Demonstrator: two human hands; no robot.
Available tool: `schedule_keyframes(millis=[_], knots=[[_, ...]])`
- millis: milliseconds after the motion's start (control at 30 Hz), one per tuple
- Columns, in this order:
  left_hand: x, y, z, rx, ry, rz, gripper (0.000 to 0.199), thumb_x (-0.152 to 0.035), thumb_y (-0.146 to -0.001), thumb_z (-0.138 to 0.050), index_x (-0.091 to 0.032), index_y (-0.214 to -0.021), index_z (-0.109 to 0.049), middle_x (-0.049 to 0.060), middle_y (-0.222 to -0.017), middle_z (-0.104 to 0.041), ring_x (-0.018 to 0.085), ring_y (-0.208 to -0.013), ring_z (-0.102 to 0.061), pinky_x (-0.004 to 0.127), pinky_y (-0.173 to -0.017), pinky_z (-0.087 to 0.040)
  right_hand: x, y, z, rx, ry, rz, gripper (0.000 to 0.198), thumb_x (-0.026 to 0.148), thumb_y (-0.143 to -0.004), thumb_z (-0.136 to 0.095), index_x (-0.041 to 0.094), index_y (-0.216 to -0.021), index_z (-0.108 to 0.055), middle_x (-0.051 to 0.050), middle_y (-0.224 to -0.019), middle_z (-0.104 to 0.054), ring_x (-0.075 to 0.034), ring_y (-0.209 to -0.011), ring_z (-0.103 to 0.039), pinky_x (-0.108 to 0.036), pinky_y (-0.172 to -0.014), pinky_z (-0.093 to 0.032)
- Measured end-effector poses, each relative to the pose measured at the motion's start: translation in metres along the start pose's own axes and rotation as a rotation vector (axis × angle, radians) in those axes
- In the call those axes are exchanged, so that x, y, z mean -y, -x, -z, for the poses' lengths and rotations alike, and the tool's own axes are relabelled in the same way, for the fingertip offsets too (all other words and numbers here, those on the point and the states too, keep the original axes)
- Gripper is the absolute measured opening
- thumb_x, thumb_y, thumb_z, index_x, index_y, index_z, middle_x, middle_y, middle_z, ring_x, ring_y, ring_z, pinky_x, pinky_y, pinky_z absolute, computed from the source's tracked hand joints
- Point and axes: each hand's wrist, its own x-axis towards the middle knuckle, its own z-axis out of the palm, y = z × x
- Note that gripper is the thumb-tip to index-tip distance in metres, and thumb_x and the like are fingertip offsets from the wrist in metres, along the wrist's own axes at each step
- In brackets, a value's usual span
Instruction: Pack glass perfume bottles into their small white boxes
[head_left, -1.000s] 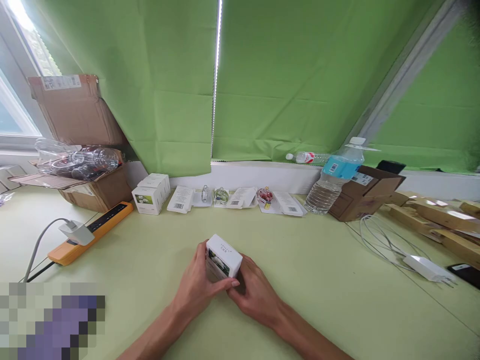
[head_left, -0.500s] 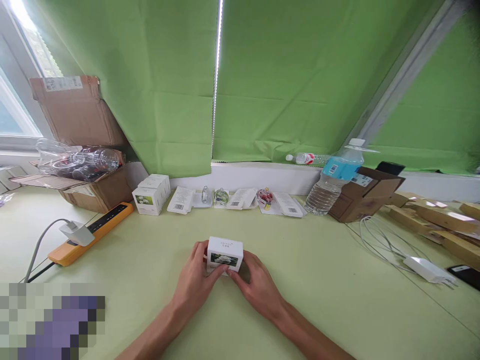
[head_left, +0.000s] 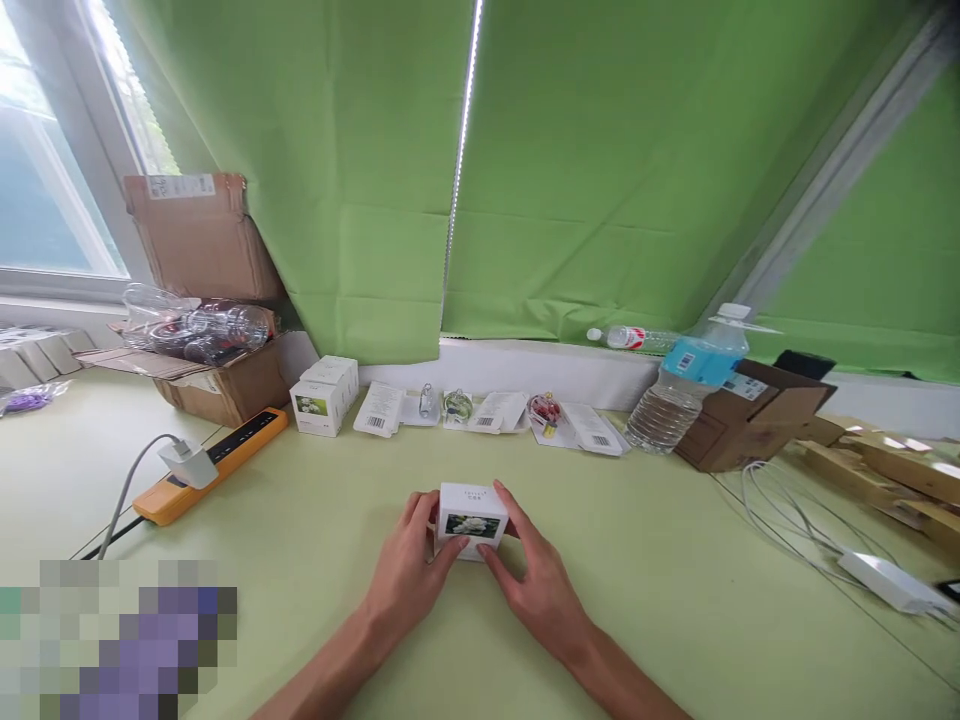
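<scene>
A small white carton [head_left: 472, 494] with a white-flower picture on its front is upright at the middle of the table. My left hand [head_left: 417, 556] grips its left side, thumb on the lower front. From the right, my right hand [head_left: 531, 562] holds it too, thumb on the front and a finger raised along the side near the top corner. Both sets of fingers are partly hidden behind the carton. Whether its base touches the table I cannot tell.
Similar white cartons [head_left: 324, 394] stand at the back left, beside an orange power strip [head_left: 247, 448] and a brown box [head_left: 225, 390] of plastic bottles. Carded packs [head_left: 381, 408] line the back. A large water bottle [head_left: 675, 385], brown carton [head_left: 750, 420] and white charger [head_left: 889, 580] are right.
The whole view has shifted, so things appear further right and slightly lower. A finger of my right hand has risen to the carton's top right corner. Both hands still hold the carton.
</scene>
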Motion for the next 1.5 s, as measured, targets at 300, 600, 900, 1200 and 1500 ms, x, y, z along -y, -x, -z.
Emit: schedule_keyframes(millis=[300, 600, 900, 1200, 1500], knots=[[0.004, -0.007, 0.009, -0.060, 0.116, -0.043, 0.032, -0.046, -0.094, -0.046, -0.021, -0.103, -0.063, 0.007, -0.098, -0.064, 0.021, -0.087, -0.061, 0.032, -0.075, -0.049, 0.002, -0.005, -0.003, 0.043, 0.084, -0.007, 0.056, 0.040, -0.093, -0.049, 0.034, -0.145, -0.031, -0.003, -0.141, -0.051, -0.019, -0.110, -0.063, -0.035, -0.093, -0.054], [0.005, -0.012, 0.015, -0.208, 0.301, 0.014, 0.041, -0.051, -0.095, -0.041, -0.018, -0.098, -0.064, 0.008, -0.096, -0.067, 0.021, -0.086, -0.063, 0.031, -0.076, -0.048, 0.002, -0.018, -0.027, 0.028, 0.131, 0.038, 0.060, 0.041, -0.091, -0.052, 0.030, -0.145, -0.028, -0.007, -0.141, -0.052, -0.020, -0.102, -0.067, -0.037, -0.091, -0.055], [0.021, -0.024, 0.023, -0.536, 0.275, 0.256, 0.057, -0.057, -0.096, -0.027, -0.017, -0.137, -0.035, 0.016, -0.142, -0.044, 0.025, -0.134, -0.041, 0.039, -0.106, -0.039, 0.025, -0.063, -0.076, 0.043, 0.227, 0.134, 0.060, 0.036, -0.092, -0.049, 0.026, -0.146, -0.026, -0.008, -0.131, -0.061, -0.024, -0.100, -0.069, -0.038, -0.082, -0.056], [0.029, -0.037, 0.026, -0.705, 0.145, 0.344, 0.067, -0.052, -0.097, -0.024, -0.016, -0.151, -0.006, 0.017, -0.159, -0.012, 0.025, -0.148, -0.007, 0.047, -0.120, -0.016, 0.060, -0.108, -0.119, 0.142, 0.442, 0.167, 0.064, 0.031, -0.096, -0.042, 0.020, -0.152, -0.015, -0.012, -0.120, -0.067, -0.023, -0.089, -0.070, -0.030, -0.072, -0.052], [0.025, -0.035, 0.029, -0.635, 0.238, 0.318, 0.072, -0.056, -0.097, -0.020, -0.014, -0.153, -0.002, 0.010, -0.162, -0.004, 0.022, -0.149, -0.002, 0.041, -0.121, -0.012, 0.084, -0.147, -0.147, 0.227, 0.595, 0.240, 0.067, 0.040, -0.097, -0.043, 0.016, -0.152, -0.013, -0.013, -0.120, -0.066, -0.024, -0.092, -0.068, -0.030, -0.071, -0.050]])
